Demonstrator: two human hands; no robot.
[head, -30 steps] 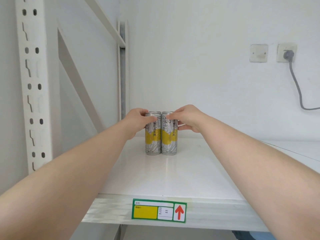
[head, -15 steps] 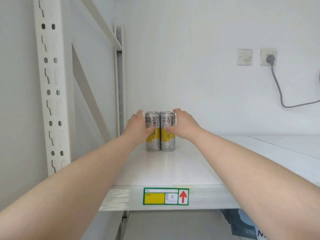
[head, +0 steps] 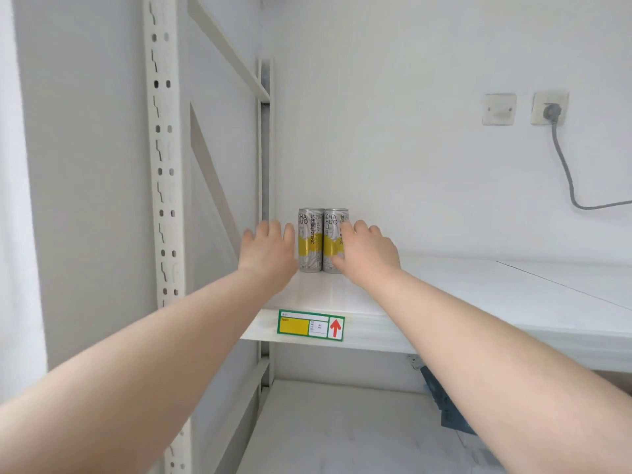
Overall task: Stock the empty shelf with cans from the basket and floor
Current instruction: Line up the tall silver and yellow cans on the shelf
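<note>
Two slim silver-and-yellow cans stand upright and touching at the back left of the white shelf (head: 444, 295): the left can (head: 310, 239) and the right can (head: 333, 239). My left hand (head: 270, 251) is just left of the left can, fingers spread, holding nothing. My right hand (head: 367, 254) is at the right can's right side, fingers loose, its fingertips overlapping the can's edge. No basket or floor cans are in view.
A perforated white upright (head: 164, 165) and diagonal braces stand at the left. A green and yellow price label (head: 310, 325) sits on the shelf's front edge. A wall socket with a grey cable (head: 550, 111) is at the right. A lower shelf (head: 342, 429) holds a dark object (head: 444, 401).
Both hands have let go of the cans and drawn back and outward. The cans stay at the back of the shelf. The view has pulled back and shifted.
</note>
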